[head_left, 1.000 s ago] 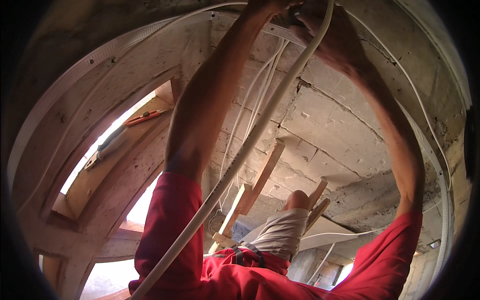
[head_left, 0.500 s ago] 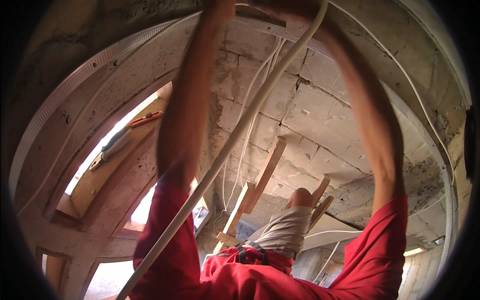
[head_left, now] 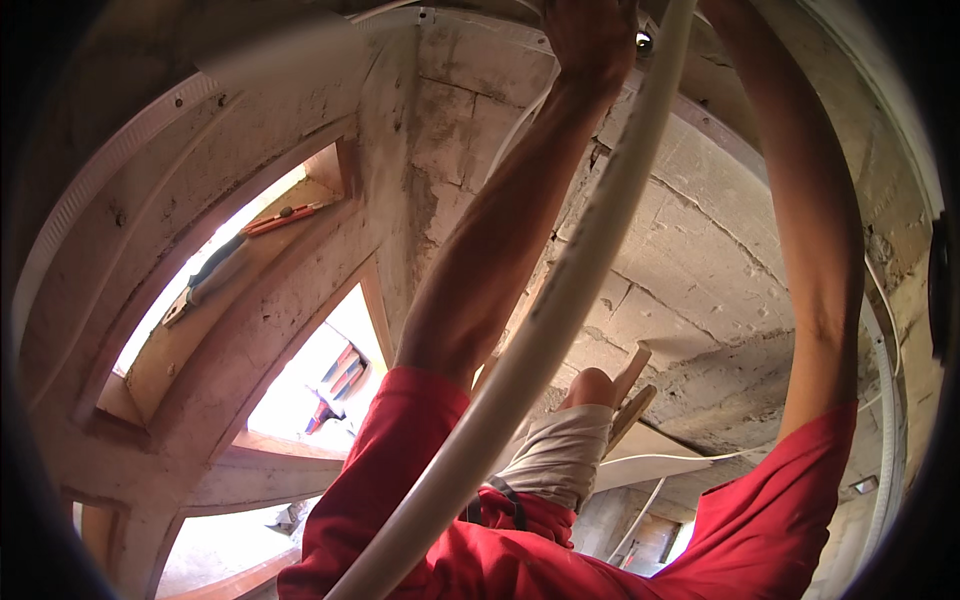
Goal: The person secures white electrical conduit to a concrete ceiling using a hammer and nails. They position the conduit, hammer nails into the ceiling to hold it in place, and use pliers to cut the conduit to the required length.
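Observation:
Both my arms reach up overhead toward the top edge. My left hand (head_left: 590, 38) is at the top centre, fingers curled and partly cut off by the frame; what they hold, if anything, is hidden. A small shiny round thing (head_left: 643, 41) shows just right of it. Of my right arm (head_left: 800, 190) the forearm shows, but the hand lies beyond the top edge. A thick off-white hose or cable (head_left: 560, 330) hangs close before me, running from the lower edge up between my forearms. Behind the hands a pale metal strip (head_left: 710, 125) runs along the surface.
At left, a window opening's ledge (head_left: 245, 265) holds a red-orange tool (head_left: 285, 219) and a dark-handled tool (head_left: 212, 265). Below it, a lower opening (head_left: 330, 375) shows more items outside. Wooden pieces (head_left: 628, 385) stand beside my bent knee (head_left: 590, 388). A rough block wall (head_left: 690, 260) is behind.
My left hand has come down and to the right into view, and the left forearm now slants. My right forearm has shifted right. The hose has swung right and looks thicker, nearer.

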Demonstrator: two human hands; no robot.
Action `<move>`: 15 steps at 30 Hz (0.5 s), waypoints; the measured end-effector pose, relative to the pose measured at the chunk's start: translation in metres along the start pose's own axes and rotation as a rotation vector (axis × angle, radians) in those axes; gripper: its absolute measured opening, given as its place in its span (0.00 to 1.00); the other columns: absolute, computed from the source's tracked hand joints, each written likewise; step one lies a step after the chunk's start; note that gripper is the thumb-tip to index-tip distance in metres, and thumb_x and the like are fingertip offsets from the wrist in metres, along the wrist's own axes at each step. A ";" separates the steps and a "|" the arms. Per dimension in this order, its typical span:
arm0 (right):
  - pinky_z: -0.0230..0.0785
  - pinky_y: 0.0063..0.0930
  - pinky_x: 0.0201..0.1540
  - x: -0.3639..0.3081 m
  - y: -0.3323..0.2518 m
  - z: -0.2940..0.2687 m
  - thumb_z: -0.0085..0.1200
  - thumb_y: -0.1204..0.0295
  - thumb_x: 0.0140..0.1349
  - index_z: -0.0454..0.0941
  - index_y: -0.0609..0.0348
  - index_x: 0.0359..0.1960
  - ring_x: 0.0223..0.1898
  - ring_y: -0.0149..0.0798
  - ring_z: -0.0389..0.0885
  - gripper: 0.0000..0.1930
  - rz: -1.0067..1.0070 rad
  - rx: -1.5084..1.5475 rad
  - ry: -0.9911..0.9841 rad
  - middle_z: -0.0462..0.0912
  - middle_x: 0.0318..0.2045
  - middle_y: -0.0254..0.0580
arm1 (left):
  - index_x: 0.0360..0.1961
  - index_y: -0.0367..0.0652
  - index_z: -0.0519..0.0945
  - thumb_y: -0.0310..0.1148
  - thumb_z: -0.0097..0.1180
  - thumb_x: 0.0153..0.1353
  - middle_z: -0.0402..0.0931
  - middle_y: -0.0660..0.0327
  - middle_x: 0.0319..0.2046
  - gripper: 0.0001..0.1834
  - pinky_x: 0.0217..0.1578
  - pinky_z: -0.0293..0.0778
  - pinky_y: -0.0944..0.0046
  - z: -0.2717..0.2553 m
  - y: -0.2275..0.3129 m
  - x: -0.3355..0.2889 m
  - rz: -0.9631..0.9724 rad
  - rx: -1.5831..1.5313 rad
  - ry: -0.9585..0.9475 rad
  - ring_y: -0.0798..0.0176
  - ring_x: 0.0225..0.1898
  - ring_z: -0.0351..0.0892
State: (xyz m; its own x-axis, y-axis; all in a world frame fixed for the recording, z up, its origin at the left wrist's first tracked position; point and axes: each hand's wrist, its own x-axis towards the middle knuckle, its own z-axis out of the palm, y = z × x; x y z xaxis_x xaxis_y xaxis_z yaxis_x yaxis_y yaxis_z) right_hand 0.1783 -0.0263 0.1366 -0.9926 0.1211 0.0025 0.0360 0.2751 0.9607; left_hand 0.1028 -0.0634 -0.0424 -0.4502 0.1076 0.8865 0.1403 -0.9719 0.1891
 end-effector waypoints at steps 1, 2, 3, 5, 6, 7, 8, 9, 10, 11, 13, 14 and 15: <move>0.73 0.48 0.29 0.019 -0.012 -0.010 0.55 0.72 0.61 0.78 0.61 0.28 0.26 0.52 0.83 0.07 0.195 0.159 -0.121 0.80 0.21 0.50 | 0.45 0.37 0.81 0.33 0.56 0.69 0.81 0.47 0.43 0.10 0.48 0.76 0.46 -0.009 -0.008 0.007 0.016 0.038 -0.009 0.44 0.44 0.82; 0.75 0.48 0.30 0.037 -0.023 -0.022 0.55 0.72 0.60 0.80 0.61 0.29 0.27 0.53 0.84 0.06 0.385 0.321 -0.247 0.81 0.21 0.51 | 0.45 0.37 0.81 0.33 0.57 0.68 0.81 0.46 0.43 0.10 0.48 0.77 0.46 -0.019 -0.016 0.013 0.032 0.075 -0.015 0.44 0.44 0.81; 0.76 0.47 0.30 0.040 -0.031 -0.035 0.56 0.73 0.59 0.82 0.61 0.30 0.28 0.54 0.85 0.05 0.592 0.472 -0.394 0.82 0.22 0.52 | 0.45 0.37 0.81 0.33 0.57 0.68 0.81 0.46 0.43 0.10 0.48 0.77 0.46 -0.020 -0.017 0.018 0.047 0.082 -0.037 0.43 0.44 0.81; 0.78 0.46 0.30 0.035 -0.021 -0.019 0.58 0.73 0.56 0.83 0.62 0.30 0.28 0.54 0.86 0.05 0.420 0.278 -0.298 0.84 0.23 0.53 | 0.45 0.37 0.81 0.33 0.58 0.68 0.81 0.46 0.43 0.10 0.47 0.77 0.46 -0.023 -0.018 0.028 0.087 0.100 -0.080 0.42 0.44 0.81; 0.79 0.45 0.30 0.031 -0.017 -0.013 0.59 0.73 0.55 0.83 0.63 0.31 0.28 0.54 0.86 0.06 0.336 0.180 -0.255 0.84 0.24 0.54 | 0.44 0.37 0.81 0.33 0.58 0.68 0.81 0.45 0.42 0.10 0.47 0.77 0.46 -0.025 -0.016 0.031 0.099 0.101 -0.108 0.42 0.44 0.81; 0.79 0.45 0.29 0.025 -0.013 -0.009 0.61 0.73 0.54 0.83 0.63 0.30 0.27 0.54 0.86 0.06 0.324 0.138 -0.261 0.84 0.24 0.54 | 0.44 0.37 0.81 0.33 0.58 0.67 0.81 0.45 0.42 0.10 0.47 0.77 0.46 -0.026 -0.014 0.033 0.116 0.100 -0.130 0.42 0.44 0.81; 0.79 0.45 0.29 0.018 -0.008 -0.004 0.62 0.73 0.53 0.83 0.64 0.29 0.27 0.54 0.86 0.06 0.312 0.096 -0.267 0.85 0.24 0.55 | 0.44 0.37 0.81 0.33 0.58 0.67 0.81 0.45 0.42 0.10 0.47 0.77 0.45 -0.026 -0.011 0.035 0.136 0.102 -0.148 0.41 0.43 0.81; 0.79 0.45 0.29 0.020 -0.011 -0.004 0.64 0.72 0.52 0.83 0.64 0.29 0.27 0.54 0.87 0.07 0.290 0.061 -0.265 0.85 0.24 0.55 | 0.44 0.37 0.82 0.32 0.59 0.67 0.81 0.45 0.42 0.10 0.47 0.77 0.45 -0.029 -0.009 0.037 0.172 0.121 -0.155 0.41 0.43 0.81; 0.79 0.46 0.29 0.022 -0.013 -0.005 0.65 0.73 0.51 0.83 0.64 0.29 0.27 0.55 0.87 0.08 0.378 0.050 -0.330 0.85 0.25 0.56 | 0.44 0.37 0.82 0.32 0.59 0.67 0.81 0.45 0.42 0.10 0.47 0.77 0.45 -0.031 -0.006 0.038 0.201 0.141 -0.160 0.40 0.43 0.81; 0.79 0.46 0.29 0.022 -0.016 -0.005 0.66 0.73 0.50 0.83 0.64 0.28 0.27 0.55 0.87 0.08 0.468 0.038 -0.397 0.85 0.26 0.57 | 0.43 0.37 0.82 0.33 0.59 0.67 0.80 0.44 0.42 0.10 0.46 0.76 0.45 -0.029 -0.002 0.038 0.278 0.155 -0.156 0.40 0.42 0.81; 0.79 0.47 0.29 0.025 -0.025 -0.012 0.65 0.72 0.51 0.82 0.65 0.30 0.28 0.56 0.87 0.09 0.560 0.008 -0.467 0.86 0.28 0.60 | 0.42 0.37 0.81 0.32 0.59 0.67 0.80 0.44 0.40 0.09 0.45 0.76 0.43 -0.028 -0.012 0.039 0.245 0.310 -0.180 0.39 0.42 0.80; 0.80 0.48 0.29 0.023 -0.030 -0.015 0.64 0.72 0.54 0.82 0.65 0.33 0.28 0.57 0.87 0.09 0.570 -0.011 -0.474 0.86 0.28 0.61 | 0.41 0.37 0.81 0.32 0.58 0.67 0.80 0.44 0.40 0.09 0.44 0.75 0.42 -0.025 -0.017 0.037 0.227 0.380 -0.194 0.39 0.41 0.80; 0.80 0.48 0.29 0.015 -0.036 -0.020 0.62 0.72 0.57 0.81 0.65 0.35 0.28 0.58 0.87 0.09 0.587 -0.033 -0.489 0.86 0.29 0.63 | 0.40 0.36 0.81 0.32 0.58 0.67 0.79 0.45 0.38 0.08 0.44 0.75 0.41 -0.019 -0.019 0.034 0.196 0.324 -0.236 0.39 0.41 0.80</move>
State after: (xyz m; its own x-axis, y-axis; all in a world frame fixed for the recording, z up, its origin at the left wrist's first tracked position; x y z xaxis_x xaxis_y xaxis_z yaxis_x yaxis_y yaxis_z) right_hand 0.1598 -0.0533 0.1076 -0.6468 0.6496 0.3997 0.5310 0.0074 0.8473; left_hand 0.0679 -0.0456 -0.0241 -0.1790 0.0088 0.9838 0.4893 -0.8668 0.0968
